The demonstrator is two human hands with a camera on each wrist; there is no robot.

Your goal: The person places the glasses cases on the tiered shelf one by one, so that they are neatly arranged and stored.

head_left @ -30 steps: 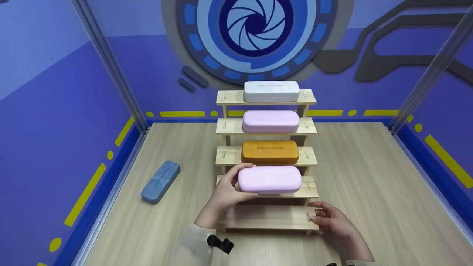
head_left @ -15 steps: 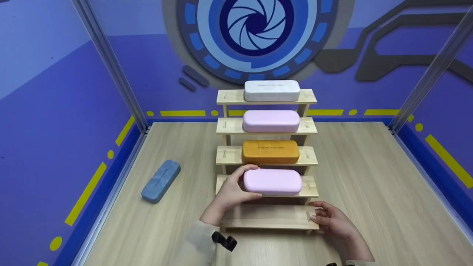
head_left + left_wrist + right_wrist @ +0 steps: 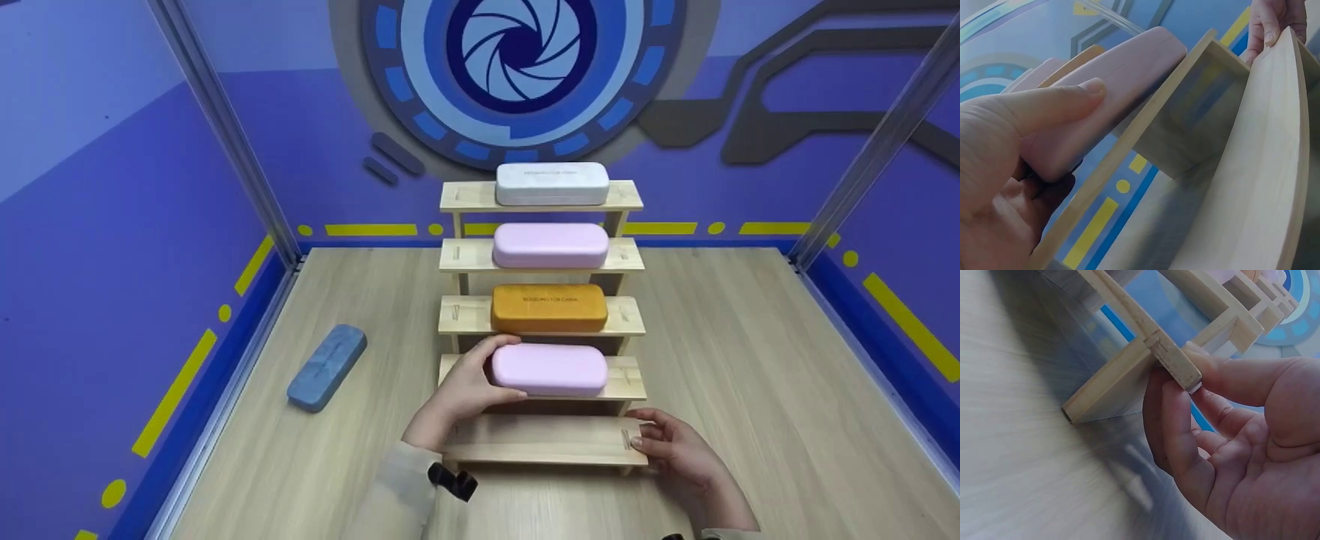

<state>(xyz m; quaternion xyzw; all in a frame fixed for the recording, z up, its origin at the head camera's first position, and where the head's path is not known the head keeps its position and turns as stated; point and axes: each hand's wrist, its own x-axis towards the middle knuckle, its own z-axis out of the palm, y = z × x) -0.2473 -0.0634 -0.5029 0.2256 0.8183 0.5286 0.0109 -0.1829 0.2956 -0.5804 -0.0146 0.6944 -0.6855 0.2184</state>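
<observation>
A pink glasses case [image 3: 551,369] lies along the second step from the bottom of a wooden stepped rack [image 3: 547,442]. My left hand [image 3: 465,386] grips its left end, thumb in front and fingers behind. In the left wrist view the thumb presses the front of the pink case [image 3: 1112,84], whose underside is at the step's front edge. My right hand [image 3: 686,457] pinches the right end of the lowest step. The right wrist view shows that hand [image 3: 1235,439] with thumb above and fingers beneath the board end [image 3: 1179,368].
Higher steps carry an orange case [image 3: 549,307], another pink case [image 3: 550,246] and a white case [image 3: 553,184] at the top. A blue case [image 3: 327,367] lies slanted on the table left of the rack. Printed blue panels [image 3: 300,150] enclose the back and sides.
My left hand has lowered the pink case onto the second step, then shifted it slightly left. The right hand has kept its hold on the lowest step.
</observation>
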